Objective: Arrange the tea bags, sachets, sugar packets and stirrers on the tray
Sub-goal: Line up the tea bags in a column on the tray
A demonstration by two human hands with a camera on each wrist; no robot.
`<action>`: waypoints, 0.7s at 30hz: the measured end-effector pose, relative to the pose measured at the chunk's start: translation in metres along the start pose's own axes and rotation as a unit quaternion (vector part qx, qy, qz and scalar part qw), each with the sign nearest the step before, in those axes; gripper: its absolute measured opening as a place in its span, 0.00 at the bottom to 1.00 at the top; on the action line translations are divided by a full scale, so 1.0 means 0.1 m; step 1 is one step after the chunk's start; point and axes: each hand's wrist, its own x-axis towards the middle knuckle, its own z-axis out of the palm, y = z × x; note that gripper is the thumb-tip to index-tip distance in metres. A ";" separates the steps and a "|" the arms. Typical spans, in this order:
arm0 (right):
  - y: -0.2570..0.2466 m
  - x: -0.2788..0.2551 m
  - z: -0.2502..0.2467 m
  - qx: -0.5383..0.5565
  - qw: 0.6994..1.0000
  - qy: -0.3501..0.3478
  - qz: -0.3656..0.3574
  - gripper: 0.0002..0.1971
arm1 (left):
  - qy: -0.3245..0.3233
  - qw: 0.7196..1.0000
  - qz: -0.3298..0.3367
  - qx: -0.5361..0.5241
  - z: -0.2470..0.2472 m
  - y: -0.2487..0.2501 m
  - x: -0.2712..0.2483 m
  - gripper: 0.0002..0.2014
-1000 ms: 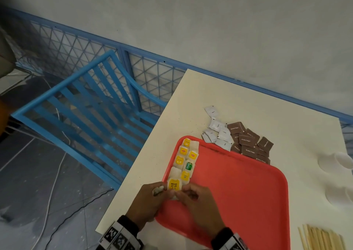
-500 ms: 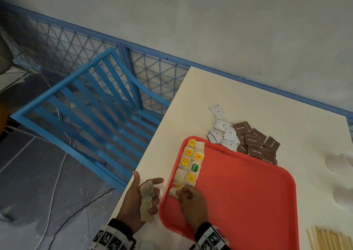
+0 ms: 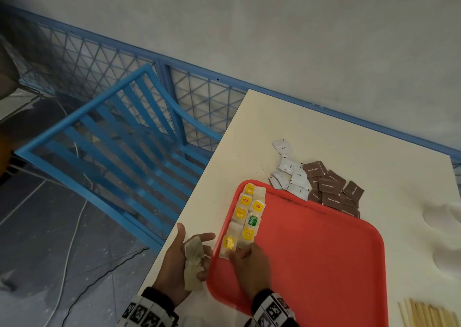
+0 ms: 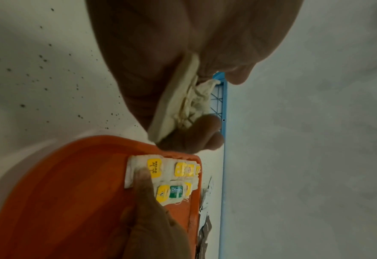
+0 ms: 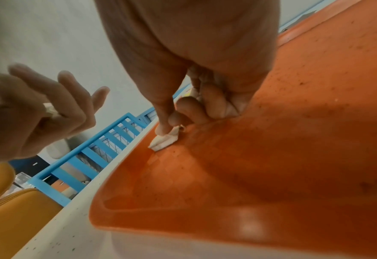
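Note:
A red tray [image 3: 311, 264] lies on the cream table [image 3: 324, 137]. Two columns of tea bags [image 3: 248, 212] with yellow and green tags line its left edge. My right hand [image 3: 233, 251] is on the tray, fingers curled, thumb and forefinger on the nearest tea bag [image 3: 228, 245], which lies flat at the near end of the left column. The left wrist view shows a finger [image 4: 143, 178] lying on that bag [image 4: 154, 166]. My left hand [image 3: 197, 246], just left of the tray, grips a bundle of tea bags [image 3: 193, 264], also visible as tea bags [image 4: 180, 105].
White sachets [image 3: 289, 174] and brown sugar packets [image 3: 334, 189] lie heaped beyond the tray's far edge. Wooden stirrers [image 3: 429, 316] sit at the bottom right, white cups [image 3: 444, 217] at the right. A blue slatted chair [image 3: 124, 152] stands left of the table edge.
My hands have parted: the left drew off the tray to the left with its bundle. The right laid a yellow-tagged tea bag flat at the near end of the left column.

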 end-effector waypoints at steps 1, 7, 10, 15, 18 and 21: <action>-0.03 -0.02 -0.03 0.009 1.000 0.001 -0.002 0.13 | 0.006 1.000 0.004 0.005 0.03 -0.01 -0.01 0.33; -0.37 -0.36 -0.34 0.078 0.989 -0.083 -0.096 0.19 | 0.028 0.997 0.065 -0.024 0.16 -0.10 0.04 0.19; -0.41 -0.48 -0.44 0.096 0.969 -0.212 -0.083 0.18 | 0.022 0.994 0.074 -0.081 0.28 -0.19 0.09 0.16; -0.32 -0.48 -0.55 0.128 0.970 -0.174 -0.116 0.13 | 0.006 0.992 0.096 -0.085 0.53 -0.34 0.12 0.14; -0.28 -0.53 -0.79 0.190 0.958 -0.180 -0.115 0.07 | 0.002 0.987 0.118 -0.112 0.62 -0.37 0.09 0.15; -0.26 -0.59 -1.06 0.248 0.946 -0.176 -0.112 0.05 | 0.058 0.982 0.155 -0.089 0.59 -0.35 0.07 0.14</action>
